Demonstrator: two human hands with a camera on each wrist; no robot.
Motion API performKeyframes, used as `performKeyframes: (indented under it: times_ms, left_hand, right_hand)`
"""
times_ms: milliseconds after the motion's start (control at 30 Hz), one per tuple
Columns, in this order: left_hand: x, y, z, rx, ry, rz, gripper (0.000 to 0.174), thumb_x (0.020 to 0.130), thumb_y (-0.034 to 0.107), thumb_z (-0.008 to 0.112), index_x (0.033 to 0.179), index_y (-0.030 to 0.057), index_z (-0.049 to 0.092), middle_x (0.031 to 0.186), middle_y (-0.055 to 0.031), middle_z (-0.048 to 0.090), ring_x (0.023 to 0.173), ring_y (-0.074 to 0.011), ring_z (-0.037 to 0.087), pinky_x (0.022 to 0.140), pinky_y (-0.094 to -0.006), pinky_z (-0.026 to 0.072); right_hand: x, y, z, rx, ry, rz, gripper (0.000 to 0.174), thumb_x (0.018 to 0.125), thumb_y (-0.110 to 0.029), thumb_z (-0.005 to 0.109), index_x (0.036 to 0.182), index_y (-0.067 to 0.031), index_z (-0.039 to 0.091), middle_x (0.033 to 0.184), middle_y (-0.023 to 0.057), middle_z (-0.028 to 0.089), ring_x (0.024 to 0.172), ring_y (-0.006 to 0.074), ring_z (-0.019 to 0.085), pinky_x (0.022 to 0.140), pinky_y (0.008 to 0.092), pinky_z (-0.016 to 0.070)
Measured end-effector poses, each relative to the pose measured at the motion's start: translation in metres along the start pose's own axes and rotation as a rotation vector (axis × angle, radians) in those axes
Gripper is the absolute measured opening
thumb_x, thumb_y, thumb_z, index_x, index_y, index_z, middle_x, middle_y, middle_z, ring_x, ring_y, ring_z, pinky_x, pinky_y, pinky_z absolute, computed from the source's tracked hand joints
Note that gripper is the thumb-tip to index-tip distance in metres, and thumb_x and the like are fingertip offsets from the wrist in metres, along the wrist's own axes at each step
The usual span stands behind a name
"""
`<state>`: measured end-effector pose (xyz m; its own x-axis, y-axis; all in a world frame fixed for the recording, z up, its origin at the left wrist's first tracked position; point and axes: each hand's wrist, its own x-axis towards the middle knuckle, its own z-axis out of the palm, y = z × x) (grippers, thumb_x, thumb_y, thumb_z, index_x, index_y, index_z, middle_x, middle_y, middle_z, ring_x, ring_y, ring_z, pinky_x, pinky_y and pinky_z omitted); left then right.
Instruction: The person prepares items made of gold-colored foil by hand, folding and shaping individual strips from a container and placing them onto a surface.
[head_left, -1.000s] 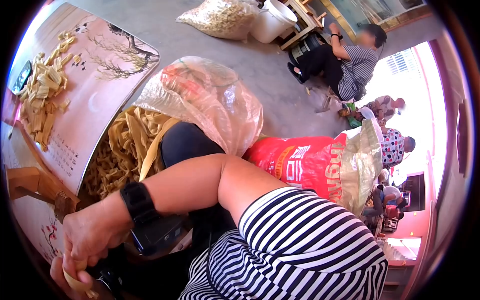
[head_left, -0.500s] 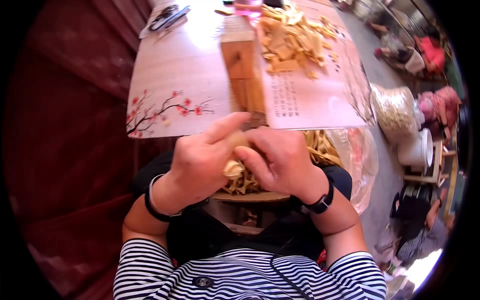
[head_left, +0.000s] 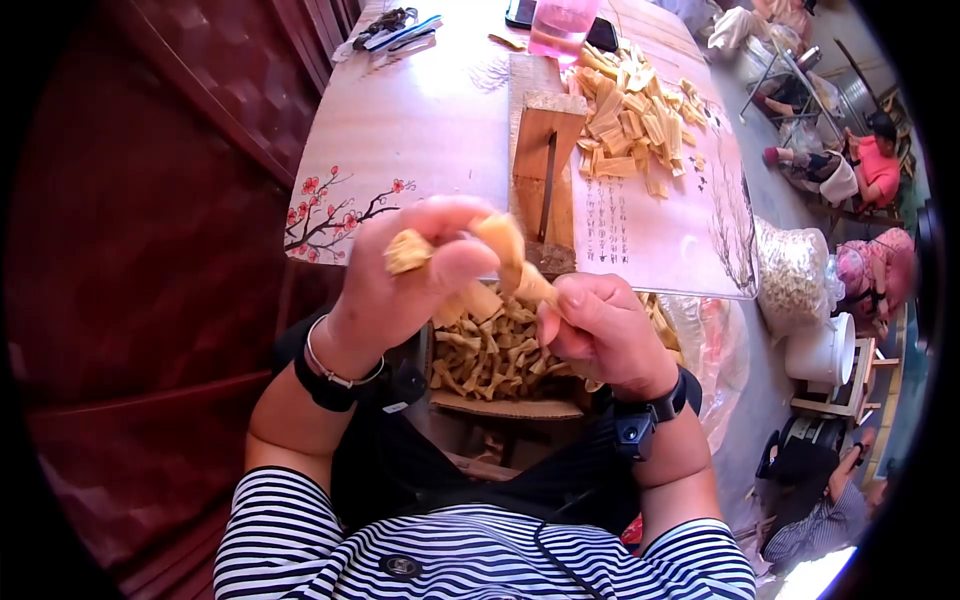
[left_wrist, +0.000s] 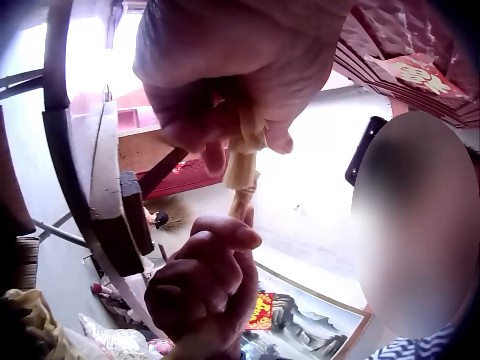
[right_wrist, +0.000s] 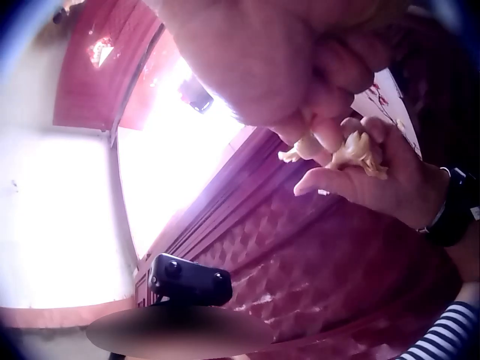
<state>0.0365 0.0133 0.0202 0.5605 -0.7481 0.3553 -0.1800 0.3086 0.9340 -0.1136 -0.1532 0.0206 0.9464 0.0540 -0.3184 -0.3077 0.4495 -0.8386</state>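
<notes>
Between my two hands stretches a soft, pale yellow strip, looped and twisted, its kind not plain. My left hand holds the strip with curled fingers, and a frayed end sticks out beside its thumb. The strip's other end is pinched between thumb and forefinger of my right hand. In the left wrist view the strip runs from the left hand above to the right fist below. Under the hands, a box on the lap side holds many similar yellow twisted pieces.
A slotted wooden block stands at the near edge of the painted table. Flat yellow pieces lie heaped right of it, near a pink cup. A white bucket and seated people are at right.
The head view has swung from the right side back to the table. Both hands have risen and drawn apart, so the strip now shows stretched between them.
</notes>
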Motion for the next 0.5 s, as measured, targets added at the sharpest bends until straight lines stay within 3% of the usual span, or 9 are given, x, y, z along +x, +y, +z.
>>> performKeyframes:
  times_ms: [100,200,233,333,367,400,433,500]
  left_hand:
    - [-0.003,-0.007,-0.001,-0.215,-0.183,-0.326,0.022,0.088,0.021,0.068,0.096,0.0005,0.064,0.086,-0.0041,0.063,0.074,-0.0078,0.058,0.066,-0.0210,0.0459]
    - [-0.003,-0.007,0.004,-0.148,-0.274,-0.313,0.024,0.086,0.018,0.069,0.098,-0.0009,0.060,0.082,-0.0040,0.062,0.071,-0.0085,0.058,0.064,-0.0217,0.0459]
    - [-0.005,-0.007,0.005,-0.149,-0.219,-0.376,0.019,0.086,0.013,0.067,0.096,-0.0004,0.058,0.078,-0.0033,0.061,0.069,-0.0082,0.057,0.062,-0.0224,0.0457]
    - [-0.007,-0.018,0.006,-0.179,-0.058,-0.212,0.010,0.083,0.006,0.070,0.088,0.0025,0.062,0.076,-0.0003,0.063,0.065,-0.0052,0.059,0.054,-0.0186,0.0453]
    - [-0.008,-0.016,0.007,-0.265,-0.015,-0.282,0.009,0.085,0.006,0.067,0.090,0.0028,0.061,0.076,-0.0005,0.063,0.068,-0.0063,0.062,0.057,-0.0195,0.0473]
    - [-0.005,-0.017,0.009,-0.201,0.034,-0.277,0.009,0.085,0.006,0.067,0.092,0.0027,0.061,0.077,-0.0008,0.063,0.069,-0.0070,0.063,0.057,-0.0200,0.0479]
    - [0.002,-0.020,0.012,-0.141,0.084,-0.265,0.010,0.086,0.007,0.067,0.093,0.0027,0.061,0.077,-0.0010,0.064,0.070,-0.0078,0.064,0.058,-0.0205,0.0485]
    - [0.011,-0.030,0.017,-0.119,0.167,-0.243,0.015,0.087,0.008,0.065,0.101,0.0024,0.061,0.079,-0.0027,0.065,0.071,-0.0096,0.065,0.059,-0.0224,0.0504]
  right_hand:
    - [0.004,0.000,0.007,-0.117,0.087,0.010,0.038,0.097,-0.036,0.054,0.079,-0.0054,0.067,0.060,-0.0052,0.049,0.054,0.0022,0.038,0.051,0.0176,0.0279]
    - [0.004,-0.004,0.012,-0.169,0.145,0.020,0.030,0.094,-0.030,0.060,0.080,-0.0050,0.068,0.068,-0.0042,0.058,0.062,0.0017,0.046,0.056,0.0172,0.0345]
    - [0.003,-0.003,0.010,-0.202,0.184,0.003,0.029,0.094,-0.029,0.061,0.081,-0.0047,0.069,0.069,-0.0037,0.059,0.064,0.0017,0.048,0.058,0.0171,0.0359]
    - [0.000,-0.009,0.001,-0.292,0.310,-0.128,0.021,0.090,-0.022,0.067,0.081,-0.0030,0.069,0.071,-0.0032,0.062,0.066,0.0016,0.050,0.060,0.0175,0.0389]
    - [0.000,-0.009,-0.001,-0.344,0.375,-0.186,0.018,0.089,-0.020,0.068,0.082,-0.0027,0.069,0.071,-0.0034,0.061,0.065,0.0017,0.050,0.058,0.0178,0.0390]
    - [0.000,-0.009,-0.004,-0.398,0.441,-0.243,0.016,0.088,-0.017,0.069,0.082,-0.0023,0.068,0.071,-0.0037,0.061,0.064,0.0018,0.050,0.057,0.0182,0.0391]
    - [0.010,-0.006,-0.010,-0.414,0.587,-0.443,0.013,0.086,-0.013,0.071,0.084,-0.0009,0.067,0.068,-0.0040,0.060,0.060,0.0016,0.048,0.052,0.0195,0.0384]
    - [0.019,-0.005,-0.015,-0.642,0.672,-0.563,0.013,0.085,-0.012,0.072,0.085,-0.0009,0.066,0.065,-0.0022,0.060,0.057,0.0028,0.049,0.051,0.0207,0.0388]
